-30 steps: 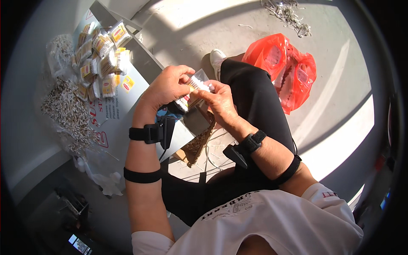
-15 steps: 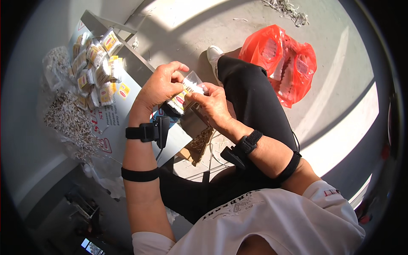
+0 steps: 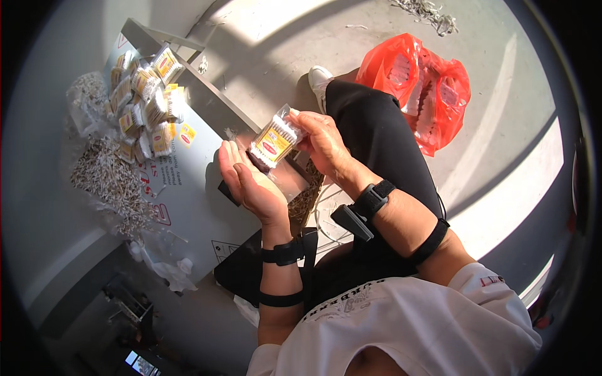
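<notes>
**First:** Head view is taken from above a seated person. What is held, and by which hand?

**Second:** A small clear packet [image 3: 276, 139] of pale sticks with a red and yellow label is pinched at its upper end by the right hand [image 3: 323, 141]. The left hand [image 3: 248, 178] is held flat and open just beneath it, palm up, with nothing gripped; the packet's lower corner seems to rest on or just above those fingers, though contact cannot be told for certain.

**First:** Where could a slip be expected?

**Second:** The grip is made at one end only, on slick film. If the pinch were loosened, the packet could be dropped past the open palm onto the dark tray [image 3: 295, 188] or the floor [image 3: 351, 75] by the shoe [image 3: 320, 78].

**First:** Anything else at risk nearby?

**Second:** A pile of finished packets [image 3: 147, 100] is heaped at the far corner of the bench [image 3: 188, 207], close to its edge, with loose sticks [image 3: 103, 178] spread beside it. A careless toss could knock packets off that edge, or bury one among the loose sticks. If the film is not sealed, which cannot be seen, sticks could be spilled when the packet is tilted.

**First:** And the red bag [image 3: 426, 88]?

**Second:** It lies well apart on the floor, beyond the knee, and is not likely to be disturbed.
</notes>
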